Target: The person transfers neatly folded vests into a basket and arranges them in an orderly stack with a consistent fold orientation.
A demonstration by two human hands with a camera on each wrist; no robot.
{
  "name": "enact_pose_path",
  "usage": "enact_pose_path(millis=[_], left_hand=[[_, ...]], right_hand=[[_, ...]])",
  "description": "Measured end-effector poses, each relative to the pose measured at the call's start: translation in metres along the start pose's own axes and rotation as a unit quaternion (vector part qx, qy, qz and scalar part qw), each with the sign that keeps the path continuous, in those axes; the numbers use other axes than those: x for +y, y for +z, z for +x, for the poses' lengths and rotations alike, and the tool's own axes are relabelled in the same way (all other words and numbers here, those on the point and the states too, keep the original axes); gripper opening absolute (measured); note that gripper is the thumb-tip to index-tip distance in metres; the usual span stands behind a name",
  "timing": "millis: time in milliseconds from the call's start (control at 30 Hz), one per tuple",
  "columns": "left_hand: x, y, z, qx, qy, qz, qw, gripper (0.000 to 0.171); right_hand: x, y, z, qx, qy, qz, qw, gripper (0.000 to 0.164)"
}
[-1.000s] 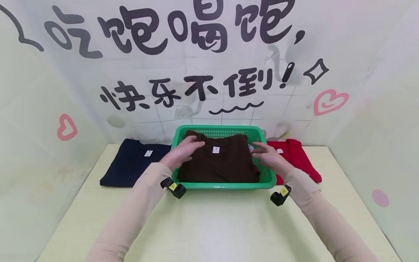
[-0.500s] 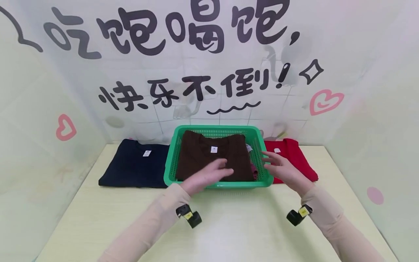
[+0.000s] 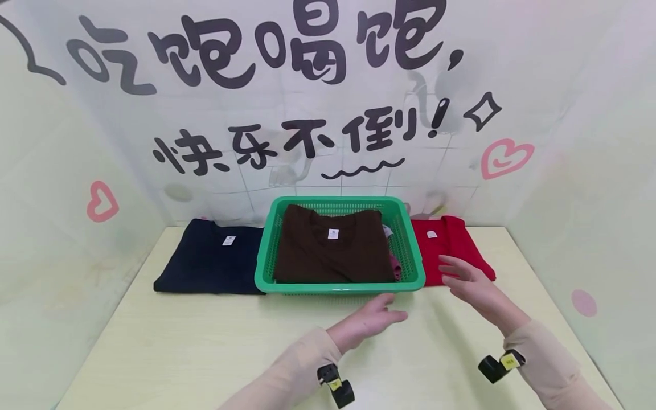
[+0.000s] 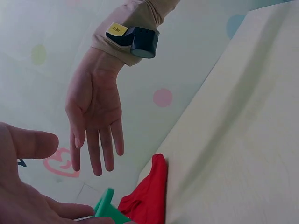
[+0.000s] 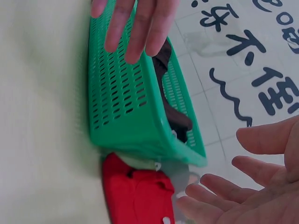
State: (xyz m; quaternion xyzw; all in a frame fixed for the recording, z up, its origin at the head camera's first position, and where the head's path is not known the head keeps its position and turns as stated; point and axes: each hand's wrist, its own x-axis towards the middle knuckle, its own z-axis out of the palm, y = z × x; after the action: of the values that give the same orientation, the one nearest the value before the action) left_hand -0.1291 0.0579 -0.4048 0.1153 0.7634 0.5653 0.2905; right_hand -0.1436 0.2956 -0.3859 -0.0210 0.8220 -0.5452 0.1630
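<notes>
A folded brown shirt with a white neck label lies in the green plastic basket against the back wall. My left hand hangs over the table just in front of the basket's near rim, fingers extended and holding nothing. To the right, my right hand is raised near the folded red shirt, its fingers loosely spread around nothing. The right wrist view shows the basket's side with the brown cloth inside. On the basket's left lies a folded navy shirt.
Some pinkish cloth peeks out beside the brown shirt in the basket. The pale table is bounded by printed walls at the back and both sides. Each wrist carries a small black camera.
Both hands have drawn back from the basket toward me and to the right, the left from above the brown shirt to in front of the rim. The brown shirt stays in the basket.
</notes>
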Motion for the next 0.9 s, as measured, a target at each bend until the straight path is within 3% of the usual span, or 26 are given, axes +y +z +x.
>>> enact_pose_path(millis=[233, 467, 900], left_hand=[[-0.010, 0.030, 0.018, -0.004, -0.027, -0.051, 0.9983, 0.063], [-0.016, 0.055, 0.041, 0.053, -0.024, -0.088, 0.9944, 0.066], [-0.009, 0.096, 0.096, 0.141, -0.013, -0.057, 0.9884, 0.070]], right_hand=[[0.027, -0.011, -0.005, 0.018, 0.008, -0.014, 1.000, 0.061], [0.051, -0.021, -0.004, 0.060, 0.014, -0.025, 0.998, 0.055], [0.075, -0.051, 0.020, 0.083, 0.076, -0.059, 0.992, 0.059]])
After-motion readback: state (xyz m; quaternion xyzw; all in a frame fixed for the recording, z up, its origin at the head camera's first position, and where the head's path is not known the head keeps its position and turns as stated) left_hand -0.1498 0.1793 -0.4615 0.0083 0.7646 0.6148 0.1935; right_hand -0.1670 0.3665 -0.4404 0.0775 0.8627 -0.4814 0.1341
